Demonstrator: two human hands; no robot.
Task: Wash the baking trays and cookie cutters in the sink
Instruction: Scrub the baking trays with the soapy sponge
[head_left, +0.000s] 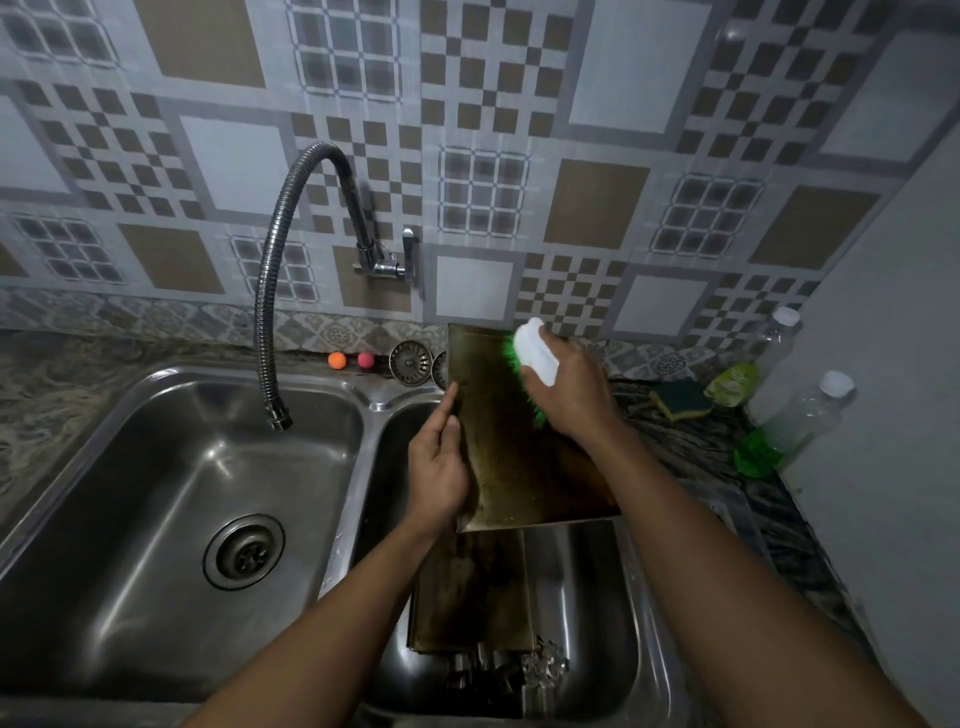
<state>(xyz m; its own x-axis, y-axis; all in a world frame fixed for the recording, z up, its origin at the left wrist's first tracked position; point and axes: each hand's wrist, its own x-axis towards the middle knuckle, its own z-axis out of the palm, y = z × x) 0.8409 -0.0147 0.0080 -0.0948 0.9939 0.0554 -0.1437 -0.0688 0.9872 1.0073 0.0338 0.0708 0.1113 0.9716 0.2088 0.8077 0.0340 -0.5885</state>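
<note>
Our right hand (571, 397) curled round the white brush (536, 351), its green bristles pressed on the far part of the tilted baking tray (504, 452) over the right basin (641, 597). Our left hand (439, 467) gripped that tray's left edge. A second tray (472, 592) and cookie cutters (498, 667) lay in the basin, nearer us.

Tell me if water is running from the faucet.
No, no stream leaves the faucet, which hangs over the left basin.

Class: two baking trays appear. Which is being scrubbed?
The upper tray, gripped by the left hand, under the brush in the right hand; the other tray lies untouched in the basin.
</note>
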